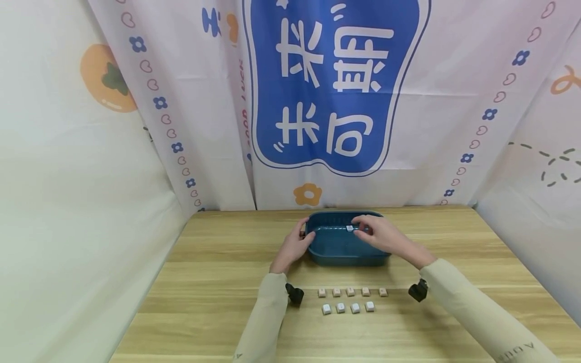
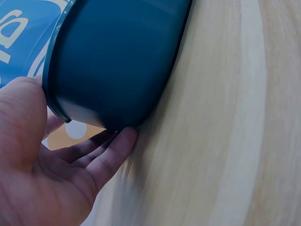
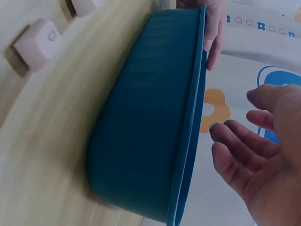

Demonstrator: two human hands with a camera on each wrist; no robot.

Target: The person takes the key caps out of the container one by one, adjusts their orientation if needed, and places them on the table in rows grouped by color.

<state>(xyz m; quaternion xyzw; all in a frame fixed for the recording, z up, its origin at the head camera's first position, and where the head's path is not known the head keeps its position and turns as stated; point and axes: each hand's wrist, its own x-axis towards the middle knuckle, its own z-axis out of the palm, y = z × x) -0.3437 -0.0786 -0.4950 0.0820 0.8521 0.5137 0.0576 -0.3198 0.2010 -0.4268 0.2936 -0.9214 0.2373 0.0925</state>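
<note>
A dark teal plastic basin (image 1: 347, 261) stands on the table toward the back. My left hand (image 1: 294, 247) grips its left end, thumb over the rim and fingers against the outer wall (image 2: 117, 56). Above the basin's right half hovers my right hand (image 1: 381, 234), its fingers loosely bent and parted. No object shows between those fingers in the right wrist view, where the hand (image 3: 263, 150) is beside the rim. One small white keycap (image 1: 349, 228) appears just off the right fingertips, against the basin's inside.
In front of the basin, several beige keycaps (image 1: 350, 292) form a row, with a shorter row of white keycaps (image 1: 355, 307) nearer me. The wooden table (image 1: 204, 302) meets a printed cloth (image 1: 218, 181) at the back.
</note>
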